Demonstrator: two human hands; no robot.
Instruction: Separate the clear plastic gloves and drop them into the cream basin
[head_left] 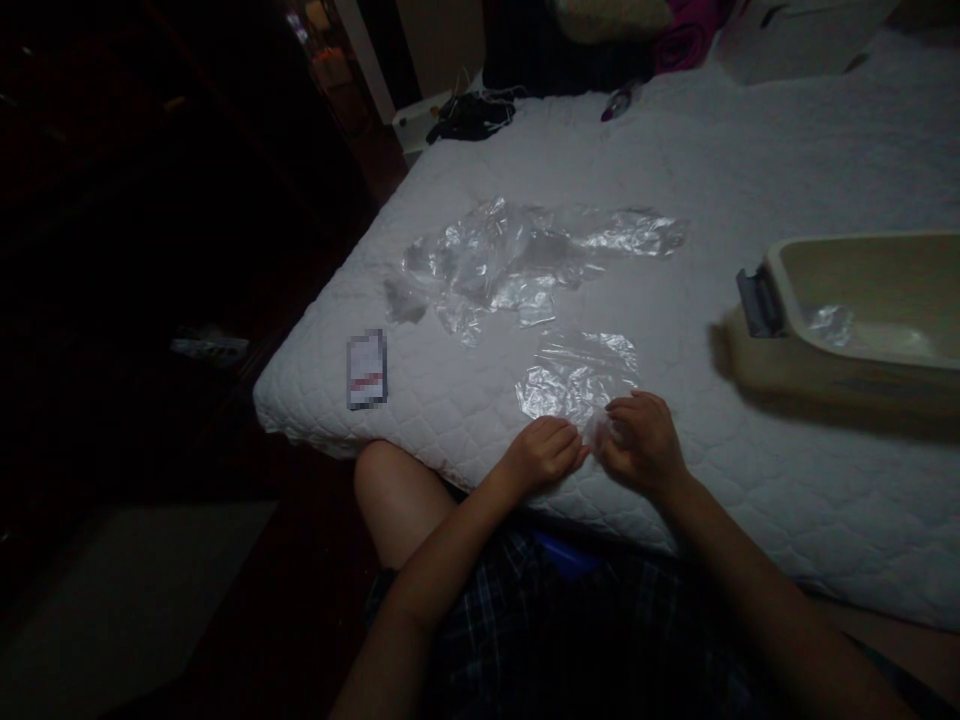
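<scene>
A clear plastic bag point(581, 375), crinkled and shiny, lies flat on the white quilted bed point(750, 180) close to its front edge. My left hand point(546, 450) is closed on the bag's near edge, fingers bent together. Just to the right, my right hand point(641, 440) pinches the same edge, where the plastic is bunched between the two hands. Beyond them, several more clear bags point(495, 260) lie spread in a loose, overlapping heap.
To the right stands a cream plastic bin point(847, 375) with a grey latch and some clear plastic inside. A small blurred-out flat object point(367, 370) rests near the left corner. Dark cables point(472, 115) and a white box point(802, 40) are at the back.
</scene>
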